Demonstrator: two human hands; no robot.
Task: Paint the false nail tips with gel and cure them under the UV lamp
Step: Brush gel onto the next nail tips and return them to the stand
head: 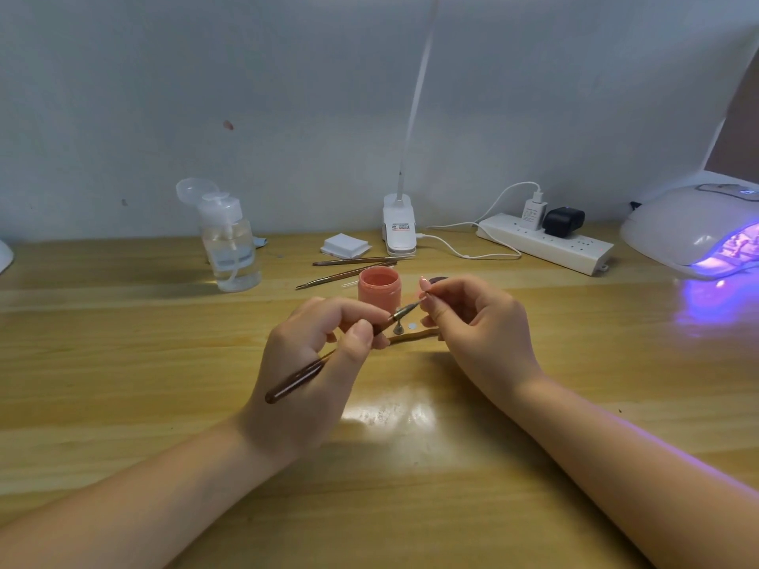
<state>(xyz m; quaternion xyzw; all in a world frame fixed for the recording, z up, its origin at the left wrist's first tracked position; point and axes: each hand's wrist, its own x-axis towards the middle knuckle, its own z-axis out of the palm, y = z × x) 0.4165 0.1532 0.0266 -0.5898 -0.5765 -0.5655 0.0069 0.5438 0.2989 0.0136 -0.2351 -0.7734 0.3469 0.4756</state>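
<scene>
From the head camera we look down at our two bare forearms reaching over a wooden worktop [123, 322], and we judge that we are in the painting step: our left hand [316, 355] grips a brown-handled gel brush [328, 355] like a pen, thumb and curled fingers pinched near its metal ferrule, the handle running back across the palm toward the wrist. The bristle end points right and meets a small pink false nail tip [424, 284], which our right hand [476, 322] pinches between thumb and fingertips, raised just above the worktop; we cannot tell whether the tip sits on a small holder. Both wrists hover close together, hands nearly touching. Just behind them stands an open pink gel pot [378, 290], and two spare brushes [353, 266] lie beyond it. At the far right the UV lamp [690, 230] glows violet, well apart from the hands. The next move, as we judge it, calls for a steady, thin stroke along the tip without flooding its edges, then carrying the tip right to the lamp without touching the wet coat.
</scene>
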